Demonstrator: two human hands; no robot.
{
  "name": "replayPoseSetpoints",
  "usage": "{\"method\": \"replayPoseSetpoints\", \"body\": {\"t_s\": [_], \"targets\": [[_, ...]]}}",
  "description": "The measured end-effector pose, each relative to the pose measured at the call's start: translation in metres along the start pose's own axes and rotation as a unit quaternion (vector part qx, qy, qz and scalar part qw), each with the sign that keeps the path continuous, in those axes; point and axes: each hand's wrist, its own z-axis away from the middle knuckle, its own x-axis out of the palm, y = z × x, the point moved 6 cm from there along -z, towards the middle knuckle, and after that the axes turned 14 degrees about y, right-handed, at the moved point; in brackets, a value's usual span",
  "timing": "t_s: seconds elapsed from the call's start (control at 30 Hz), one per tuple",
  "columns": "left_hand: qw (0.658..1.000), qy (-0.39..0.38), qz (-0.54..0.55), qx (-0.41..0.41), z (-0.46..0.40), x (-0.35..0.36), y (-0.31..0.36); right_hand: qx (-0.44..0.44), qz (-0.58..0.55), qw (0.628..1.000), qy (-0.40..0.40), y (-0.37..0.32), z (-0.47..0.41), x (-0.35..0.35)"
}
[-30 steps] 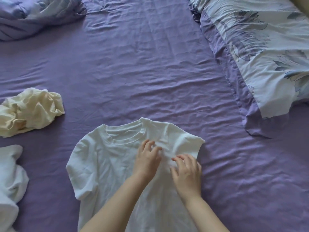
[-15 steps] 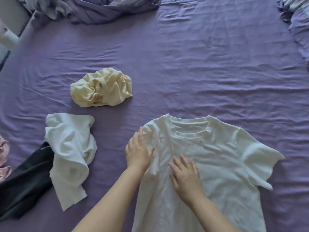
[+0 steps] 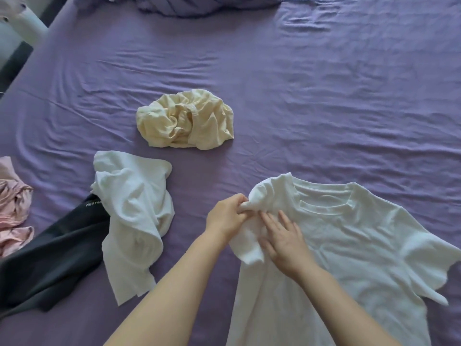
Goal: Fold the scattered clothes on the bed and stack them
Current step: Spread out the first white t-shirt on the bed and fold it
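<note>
Since the frame half a second earlier, the left hand (image 3: 225, 216) was shifted from lying flat at the shoulder to a closed grip: a bunch of fabric at the left sleeve of the flat-laid white cotton T-shirt (image 3: 349, 250) was pinched between thumb and curled fingers, and the sleeve was lifted and crumpled. Right hand (image 3: 284, 240) was kept on the shirt, fingers straight and spread, pressed flat just beside the pinched sleeve; nothing was gripped by it.

White T-shirt was laid front-up on the wrinkled purple bed sheet (image 3: 299, 108), lower right of view, collar pointed away from the person, right sleeve spread out toward the frame edge.

Unfolded items were seen to the left: a crumpled cream-yellow garment (image 3: 185, 119) well apart, further up the bed; a rumpled white garment (image 3: 132, 216) near the left forearm, draped partly over a dark grey garment with small white lettering (image 3: 50, 265); a bunched pale pink garment (image 3: 12, 203) at the left edge. A heap of purple bedding (image 3: 204, 5) was seen at the top edge. No folded stack was visible.
</note>
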Motion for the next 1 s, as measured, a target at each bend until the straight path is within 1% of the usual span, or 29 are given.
{"method": "replayPoseSetpoints", "body": {"t_s": [0.1,0.17,0.23,0.37,0.47,0.53,0.57,0.63,0.7,0.73,0.77,0.83,0.9,1.0], "targets": [[0.995,0.061,-0.082,0.013,-0.016,-0.021,-0.012,0.020,-0.013,1.000,0.005,0.001,-0.003,0.003],[0.986,0.090,-0.138,0.010,-0.028,-0.034,-0.019,0.018,0.019,1.000,0.008,0.001,-0.004,0.006],[0.985,0.093,-0.145,0.000,-0.038,-0.039,-0.024,0.004,0.060,0.998,0.020,-0.001,-0.004,0.009],[0.994,0.055,-0.091,-0.022,-0.043,-0.029,-0.029,-0.036,0.103,0.993,0.051,-0.010,-0.011,0.015],[0.993,0.047,-0.101,-0.045,-0.041,-0.019,-0.037,-0.051,0.127,0.990,0.029,-0.012,-0.022,0.024],[0.993,0.048,-0.082,-0.063,-0.039,-0.013,-0.042,-0.051,0.141,0.988,0.020,-0.011,-0.030,0.028],[0.995,0.039,-0.057,-0.072,-0.037,-0.010,-0.043,-0.050,0.147,0.988,0.018,-0.010,-0.033,0.029],[0.993,0.015,0.029,-0.110,-0.031,-0.006,-0.046,-0.046,0.156,0.987,0.015,-0.007,-0.039,0.029],[0.981,0.005,0.111,-0.161,-0.024,-0.007,-0.053,-0.027,0.157,0.987,0.013,-0.004,-0.045,0.027],[0.978,-0.002,0.122,-0.171,-0.020,-0.007,-0.055,-0.015,0.157,0.987,0.011,-0.003,-0.048,0.025],[0.980,-0.013,0.113,-0.165,-0.017,-0.007,-0.057,-0.005,0.160,0.987,0.008,-0.003,-0.051,0.024],[0.991,-0.009,0.066,-0.118,-0.013,-0.007,-0.054,0.004,0.165,0.986,0.005,-0.006,-0.055,0.023],[0.996,0.032,0.030,-0.080,-0.011,-0.012,-0.049,0.005,0.158,0.987,0.011,-0.011,-0.052,0.022],[0.993,0.079,-0.032,-0.084,-0.010,-0.023,-0.051,0.011,0.150,0.989,0.012,-0.009,-0.029,0.026]]}}
